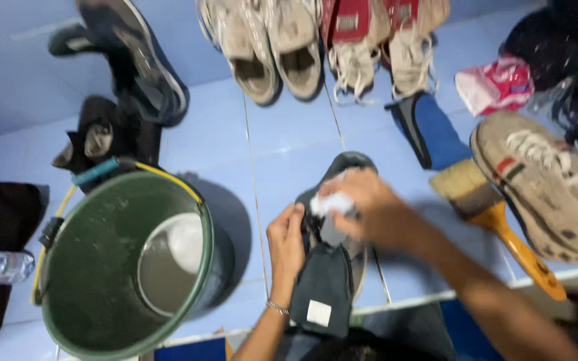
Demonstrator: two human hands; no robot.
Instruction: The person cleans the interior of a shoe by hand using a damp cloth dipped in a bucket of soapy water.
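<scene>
While a green bucket [112,267] sits at the left, the left hand [285,244] grips a dark shoe [329,267] over the blue floor [289,147]; the right hand [369,210] pinches a white cloth [332,202] against it, beside a brush [496,224].

You have a crumpled red, pink and white plastic packet [495,83] lying on the blue tiles at upper right, among the shoes. A small white square label [318,313] sits on the dark shoe's tongue [322,287] near your left hand [286,244].
</scene>
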